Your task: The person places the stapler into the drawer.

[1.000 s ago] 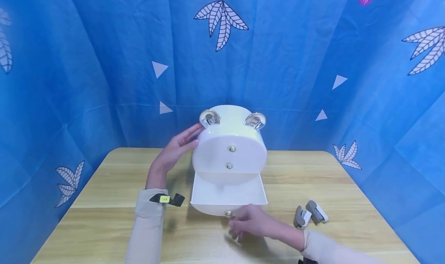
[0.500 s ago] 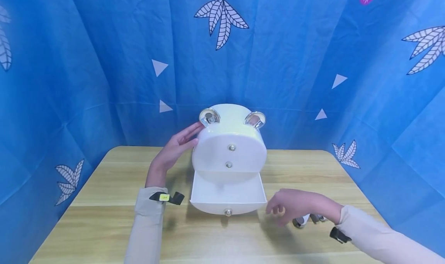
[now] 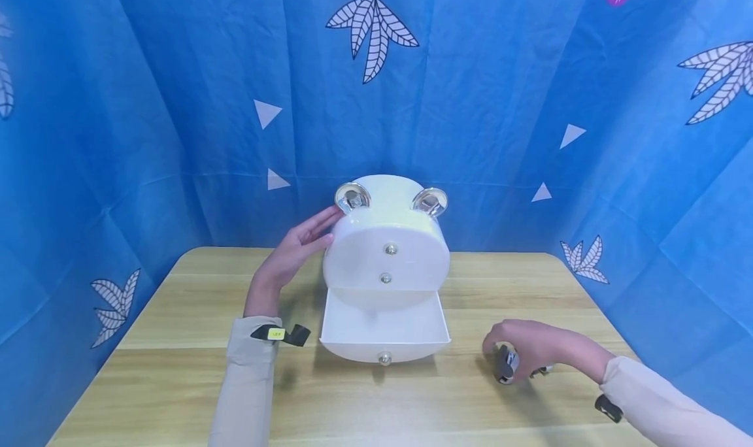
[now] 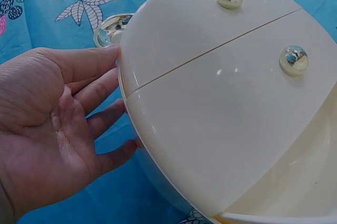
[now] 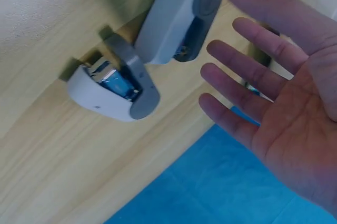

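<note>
A white rounded drawer box with two silvery ear shapes stands on the table, its bottom drawer pulled out. My left hand rests straight fingers against the box's left side; in the left wrist view the fingertips touch its edge. My right hand is over two small grey-and-white hinged gadgets. In the right wrist view, one gadget lies just beside the fingertips, and the other, spread wider, gadget shows a metallic inside. That hand's fingers are spread and grip nothing. In the head view it partly hides both gadgets.
The wooden table extends around the box on both sides. A blue patterned curtain hangs behind it and along the sides. Round shiny knobs stick out from the drawer fronts.
My right hand has moved right, from beside the bottom drawer's knob to above the two gadgets. The left hand stays against the box, and the drawer remains pulled out.
</note>
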{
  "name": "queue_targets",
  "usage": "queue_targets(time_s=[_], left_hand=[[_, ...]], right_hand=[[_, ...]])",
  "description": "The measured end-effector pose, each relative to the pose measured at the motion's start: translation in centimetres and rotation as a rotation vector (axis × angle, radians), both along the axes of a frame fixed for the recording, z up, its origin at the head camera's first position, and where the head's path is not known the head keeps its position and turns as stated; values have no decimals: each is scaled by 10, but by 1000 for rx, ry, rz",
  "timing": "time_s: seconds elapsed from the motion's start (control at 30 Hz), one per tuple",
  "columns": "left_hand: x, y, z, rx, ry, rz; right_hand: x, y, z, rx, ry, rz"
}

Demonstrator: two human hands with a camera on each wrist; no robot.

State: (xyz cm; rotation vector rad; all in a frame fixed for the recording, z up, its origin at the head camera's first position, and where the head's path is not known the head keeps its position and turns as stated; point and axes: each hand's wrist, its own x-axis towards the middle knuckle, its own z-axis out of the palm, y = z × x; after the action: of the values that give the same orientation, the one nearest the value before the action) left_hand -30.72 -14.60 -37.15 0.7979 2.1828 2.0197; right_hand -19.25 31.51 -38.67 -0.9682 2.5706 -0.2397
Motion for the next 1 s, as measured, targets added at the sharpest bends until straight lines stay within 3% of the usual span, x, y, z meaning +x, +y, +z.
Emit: queue_targets(time_s=[0.23, 0.67, 1.0], left_hand=[[0, -1, 0, -5, -4, 6], [-1, -2, -2, 3, -3, -8], [2, -1, 0, 1, -8, 1]], right_hand=[[-3, 8, -11, 12, 4, -27], [-12, 12, -24, -65, -29, -44], [-15, 4, -21, -129, -25, -12]])
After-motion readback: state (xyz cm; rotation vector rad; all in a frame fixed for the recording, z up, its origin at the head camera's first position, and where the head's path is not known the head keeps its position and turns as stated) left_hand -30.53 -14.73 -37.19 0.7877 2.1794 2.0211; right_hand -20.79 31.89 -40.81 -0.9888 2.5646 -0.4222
